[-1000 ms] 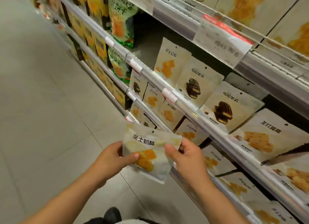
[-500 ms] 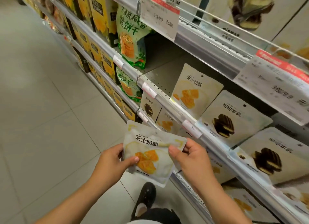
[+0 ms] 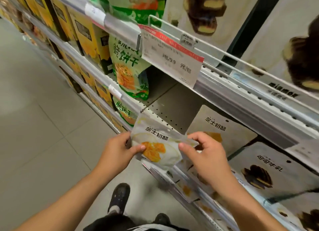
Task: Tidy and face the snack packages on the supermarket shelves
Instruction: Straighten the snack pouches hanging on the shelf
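Note:
A white snack pouch [image 3: 160,144] printed with orange pieces is held face-up in front of the shelf edge. My left hand [image 3: 119,149] pinches its left side with the thumb on the front. My right hand [image 3: 205,155] pinches its right edge. Just behind it on the perforated shelf [image 3: 165,108] leans a matching orange-piece pouch [image 3: 222,127], partly hidden by my right hand. A chocolate-picture pouch [image 3: 269,170] lies to its right.
A bare gap on the shelf lies left of the leaning pouch. Green cracker bags [image 3: 127,70] and yellow boxes [image 3: 86,34] stand to the left. A red-edged price card [image 3: 172,56] hangs from the upper shelf rail. My shoes [image 3: 119,196] stand on the grey tiled floor.
Both hands have lifted the pouch up and toward the middle shelf, tilting it. The view has risen and moved closer to the shelf.

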Demonstrator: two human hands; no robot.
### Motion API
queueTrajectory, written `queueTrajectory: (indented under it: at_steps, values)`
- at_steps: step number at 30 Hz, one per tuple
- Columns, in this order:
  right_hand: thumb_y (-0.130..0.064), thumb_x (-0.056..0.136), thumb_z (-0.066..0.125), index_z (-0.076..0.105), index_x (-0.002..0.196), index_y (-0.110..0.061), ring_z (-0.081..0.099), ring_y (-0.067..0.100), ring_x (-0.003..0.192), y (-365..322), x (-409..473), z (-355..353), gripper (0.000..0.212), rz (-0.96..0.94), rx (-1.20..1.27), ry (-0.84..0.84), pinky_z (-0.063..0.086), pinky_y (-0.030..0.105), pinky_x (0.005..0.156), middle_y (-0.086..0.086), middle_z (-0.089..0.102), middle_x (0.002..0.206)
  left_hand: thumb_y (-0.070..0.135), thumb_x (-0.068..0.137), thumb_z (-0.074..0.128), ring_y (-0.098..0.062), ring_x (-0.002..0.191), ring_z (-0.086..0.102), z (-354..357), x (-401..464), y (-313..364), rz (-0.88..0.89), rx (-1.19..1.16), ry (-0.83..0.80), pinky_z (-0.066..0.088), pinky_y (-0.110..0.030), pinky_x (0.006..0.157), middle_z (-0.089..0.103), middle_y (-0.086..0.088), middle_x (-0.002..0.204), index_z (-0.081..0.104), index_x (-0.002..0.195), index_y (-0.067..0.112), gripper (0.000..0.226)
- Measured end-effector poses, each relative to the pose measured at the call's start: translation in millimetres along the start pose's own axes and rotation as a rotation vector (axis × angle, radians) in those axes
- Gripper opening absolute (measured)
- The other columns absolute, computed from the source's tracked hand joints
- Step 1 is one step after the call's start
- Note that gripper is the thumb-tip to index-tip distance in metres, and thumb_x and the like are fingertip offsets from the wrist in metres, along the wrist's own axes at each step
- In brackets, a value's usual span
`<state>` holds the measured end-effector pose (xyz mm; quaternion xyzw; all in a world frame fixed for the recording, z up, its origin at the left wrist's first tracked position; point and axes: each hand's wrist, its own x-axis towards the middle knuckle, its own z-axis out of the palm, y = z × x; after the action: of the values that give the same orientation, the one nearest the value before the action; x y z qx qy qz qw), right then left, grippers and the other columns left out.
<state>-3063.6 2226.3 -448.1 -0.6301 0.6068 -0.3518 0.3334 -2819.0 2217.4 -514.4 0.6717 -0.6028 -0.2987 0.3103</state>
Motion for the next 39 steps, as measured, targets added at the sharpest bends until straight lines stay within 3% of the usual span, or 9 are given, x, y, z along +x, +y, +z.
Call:
queueTrajectory:
  at_steps: [4, 7, 12, 17, 20, 27, 32, 35, 39]
  values:
    - [-0.033, 0.082, 0.069, 0.063, 0.077, -0.032, 0.058, 0.000, 0.075, -21, 35, 12, 0.008, -0.115, -0.280, 0.142, 0.041, 0.011, 0.066, -0.018, 0.064, 0.075, 0.039, 0.073, 0.081, -0.017, 0.070, 0.059, -15, 74, 0, 0.134, 0.020, -0.026, 0.049, -0.036, 0.065, 0.066, -0.006, 0.073, 0.070, 0.085, 0.004, 0.038]
    - [-0.026, 0.084, 0.068, 0.063, 0.085, -0.028, 0.055, 0.005, 0.080, -34, 57, 19, 0.005, -0.223, -0.495, 0.184, 0.038, 0.009, 0.067, -0.015, 0.065, 0.080, 0.034, 0.073, 0.082, 0.014, 0.077, 0.057, -19, 121, 5, 0.228, -0.052, -0.059, 0.042, -0.005, 0.066, 0.068, 0.019, 0.083, 0.076, 0.095, 0.027, 0.024]
    - [-0.016, 0.080, 0.075, 0.066, 0.090, -0.018, 0.064, 0.021, 0.059, -52, 84, 21, 0.014, -0.232, -0.816, 0.276, 0.047, 0.024, 0.053, 0.000, 0.069, 0.069, 0.033, 0.076, 0.079, 0.022, 0.078, 0.055, -6, 171, 14, 0.275, -0.159, -0.128, 0.041, -0.002, 0.069, 0.058, 0.045, 0.072, 0.073, 0.095, 0.041, 0.022]
    - [-0.032, 0.099, 0.049, 0.055, 0.126, -0.024, 0.061, 0.024, 0.083, -59, 104, 15, 0.029, 0.214, -0.915, 0.079, 0.033, 0.019, 0.064, -0.002, 0.067, 0.100, 0.031, 0.076, 0.080, 0.015, 0.061, 0.047, 16, 189, 17, 0.233, -0.108, -0.196, 0.035, 0.000, 0.052, 0.060, 0.017, 0.067, 0.078, 0.094, 0.019, 0.022]
    - [-0.036, 0.099, 0.045, 0.054, 0.120, -0.022, 0.060, 0.028, 0.096, -52, 113, 15, 0.027, 0.440, -0.941, 0.009, 0.042, 0.028, 0.071, 0.002, 0.062, 0.116, 0.033, 0.077, 0.079, 0.010, 0.057, 0.045, 25, 192, 15, 0.226, -0.047, -0.241, 0.034, -0.005, 0.047, 0.057, 0.015, 0.062, 0.077, 0.093, 0.018, 0.022]
    - [-0.048, 0.097, 0.044, 0.058, 0.118, -0.022, 0.060, 0.029, 0.101, -42, 105, 22, 0.036, 0.231, -1.025, 0.200, 0.045, 0.032, 0.075, 0.005, 0.063, 0.119, 0.033, 0.079, 0.077, -0.009, 0.073, 0.056, 35, 193, 8, 0.236, -0.037, -0.287, 0.035, -0.009, 0.057, 0.073, 0.001, 0.090, 0.074, 0.103, 0.018, 0.028]
    - [-0.046, 0.098, 0.044, 0.061, 0.109, -0.023, 0.060, 0.027, 0.086, -36, 107, 24, 0.031, 0.302, -0.945, 0.218, 0.037, 0.027, 0.065, 0.005, 0.066, 0.107, 0.027, 0.079, 0.078, -0.008, 0.066, 0.056, 39, 198, 10, 0.200, -0.008, -0.344, 0.037, -0.016, 0.053, 0.065, 0.007, 0.075, 0.071, 0.099, 0.019, 0.023]
    - [-0.041, 0.097, 0.048, 0.061, 0.108, -0.019, 0.060, 0.029, 0.090, -32, 106, 23, 0.028, 0.326, -0.916, 0.211, 0.040, 0.028, 0.069, 0.007, 0.065, 0.110, 0.030, 0.080, 0.077, -0.007, 0.068, 0.058, 40, 198, 8, 0.203, 0.007, -0.372, 0.038, -0.018, 0.054, 0.067, 0.005, 0.080, 0.068, 0.102, 0.020, 0.026]
    - [-0.047, 0.098, 0.042, 0.059, 0.104, -0.017, 0.041, 0.019, 0.067, -29, 108, 24, 0.035, 0.404, -0.882, 0.202, 0.031, 0.026, 0.064, 0.007, 0.065, 0.101, 0.029, 0.082, 0.076, -0.015, 0.077, 0.061, 41, 198, 7, 0.186, 0.015, -0.458, 0.047, -0.025, 0.065, 0.069, -0.002, 0.092, 0.063, 0.110, 0.016, 0.033]
